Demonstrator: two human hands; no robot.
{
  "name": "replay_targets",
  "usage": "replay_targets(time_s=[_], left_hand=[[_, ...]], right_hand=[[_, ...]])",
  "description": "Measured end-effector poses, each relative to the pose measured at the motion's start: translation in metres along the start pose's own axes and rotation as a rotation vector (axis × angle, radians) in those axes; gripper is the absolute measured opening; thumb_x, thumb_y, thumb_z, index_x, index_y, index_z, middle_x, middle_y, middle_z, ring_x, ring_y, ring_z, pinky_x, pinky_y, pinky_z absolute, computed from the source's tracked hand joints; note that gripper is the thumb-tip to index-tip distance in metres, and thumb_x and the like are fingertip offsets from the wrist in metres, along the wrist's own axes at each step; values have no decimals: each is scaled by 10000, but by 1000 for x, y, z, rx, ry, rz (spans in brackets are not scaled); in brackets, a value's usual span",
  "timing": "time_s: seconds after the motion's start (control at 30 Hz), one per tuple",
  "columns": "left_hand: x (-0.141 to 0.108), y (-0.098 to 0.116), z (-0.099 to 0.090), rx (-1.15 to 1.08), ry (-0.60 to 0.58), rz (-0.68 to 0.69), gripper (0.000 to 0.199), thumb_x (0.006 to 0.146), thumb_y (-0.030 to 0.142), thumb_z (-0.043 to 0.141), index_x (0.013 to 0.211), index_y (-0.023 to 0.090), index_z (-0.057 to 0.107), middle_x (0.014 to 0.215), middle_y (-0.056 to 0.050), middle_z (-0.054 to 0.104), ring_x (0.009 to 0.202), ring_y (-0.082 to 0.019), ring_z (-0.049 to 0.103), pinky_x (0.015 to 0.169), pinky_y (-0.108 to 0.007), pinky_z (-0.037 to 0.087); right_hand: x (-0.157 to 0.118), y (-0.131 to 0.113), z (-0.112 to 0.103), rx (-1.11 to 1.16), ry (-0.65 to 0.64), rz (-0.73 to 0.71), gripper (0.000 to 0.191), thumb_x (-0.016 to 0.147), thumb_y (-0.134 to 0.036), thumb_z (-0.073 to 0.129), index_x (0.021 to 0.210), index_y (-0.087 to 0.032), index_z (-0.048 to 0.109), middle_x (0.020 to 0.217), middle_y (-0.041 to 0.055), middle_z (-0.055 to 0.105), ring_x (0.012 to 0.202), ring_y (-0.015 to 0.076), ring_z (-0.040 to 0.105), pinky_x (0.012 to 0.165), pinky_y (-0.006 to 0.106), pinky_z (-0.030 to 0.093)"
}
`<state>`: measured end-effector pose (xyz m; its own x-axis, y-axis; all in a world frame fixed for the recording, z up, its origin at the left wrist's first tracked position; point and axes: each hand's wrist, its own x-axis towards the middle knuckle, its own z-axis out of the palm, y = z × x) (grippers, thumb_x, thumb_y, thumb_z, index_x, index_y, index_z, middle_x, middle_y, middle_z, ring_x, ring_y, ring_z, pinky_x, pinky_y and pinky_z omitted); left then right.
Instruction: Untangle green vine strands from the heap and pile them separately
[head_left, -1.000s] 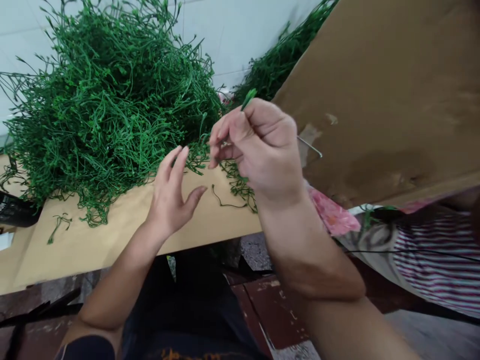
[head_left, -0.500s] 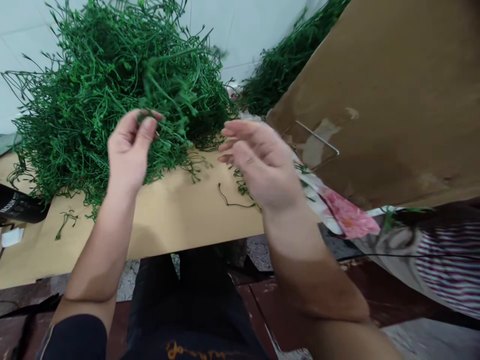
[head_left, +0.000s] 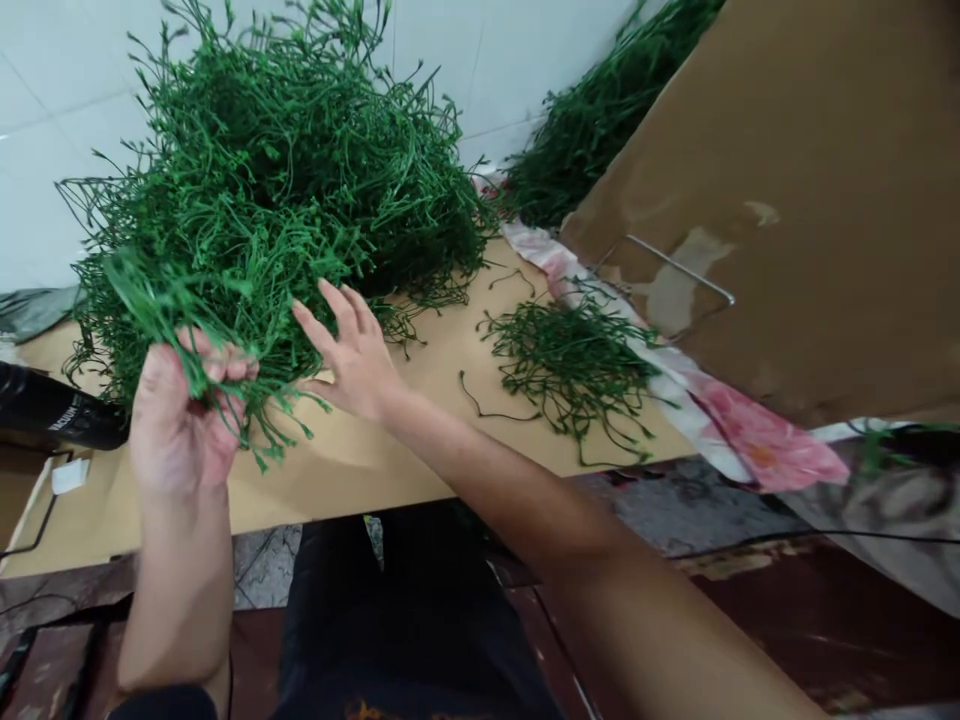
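Observation:
My left hand [head_left: 184, 420] is closed around a small bunch of thin green stems [head_left: 150, 295] with bud-like tips, some blurred by motion. The stems stick out above and to the right of the fist. My right hand [head_left: 358, 355] reaches across with fingers spread, nothing visible in it, at the front edge of a big tangled heap of the same stems [head_left: 292, 170]. To its right lies a smaller pile of stems [head_left: 574, 360] on the tan tabletop [head_left: 420, 430]. One loose stem [head_left: 495, 412] rests between that pile and my right forearm.
A large cardboard sheet [head_left: 787, 200] with a wire handle [head_left: 682, 268] leans at the right. Pink-flowered cloth [head_left: 772, 440] runs along its base. More stems [head_left: 592, 130] stand behind it. A black cylinder [head_left: 56, 405] lies at the left, near a white paper scrap [head_left: 70, 476].
My left hand has moved left and down, turning, with stems in its grip. My right hand has swung left to the big heap, uncovering the smaller pile. The view has shifted slightly.

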<state>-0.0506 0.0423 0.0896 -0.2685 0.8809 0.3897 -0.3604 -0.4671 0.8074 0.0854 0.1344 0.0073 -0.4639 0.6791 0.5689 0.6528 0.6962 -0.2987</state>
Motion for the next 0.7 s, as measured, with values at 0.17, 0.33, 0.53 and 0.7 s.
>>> replay_targets(time_s=[0.17,0.33,0.53,0.7], left_hand=[[-25,16,-27,179,289,148,267,597,382,757,635,167,603,567,41,511,629,-96,561,578,-233,515],[-34,33,-49,215,403,209,284,559,371,773,524,183,563,542,55,501,581,-80,528,558,-218,502],[-24,34,-45,176,337,315,213,593,323,751,498,204,602,494,57,471,525,-63,449,544,-223,442],[-27,28,-122,155,464,187,280,596,422,695,445,226,565,481,64,499,532,-76,424,499,-236,393]], right_hand=[[29,4,23,-98,42,-246,756,763,-243,605,1412,-322,227,1503,65,166,1341,328,210,1075,537,198],[36,10,41,-89,118,-352,642,823,-195,499,1403,-319,256,1491,79,206,1301,288,288,1043,519,261],[43,11,55,-108,94,-358,658,823,-282,526,1413,-312,235,1510,90,149,1300,315,275,1023,524,273],[50,9,73,-162,-10,-297,713,771,-337,608,1400,-324,271,1510,83,154,1340,374,188,1035,576,220]])
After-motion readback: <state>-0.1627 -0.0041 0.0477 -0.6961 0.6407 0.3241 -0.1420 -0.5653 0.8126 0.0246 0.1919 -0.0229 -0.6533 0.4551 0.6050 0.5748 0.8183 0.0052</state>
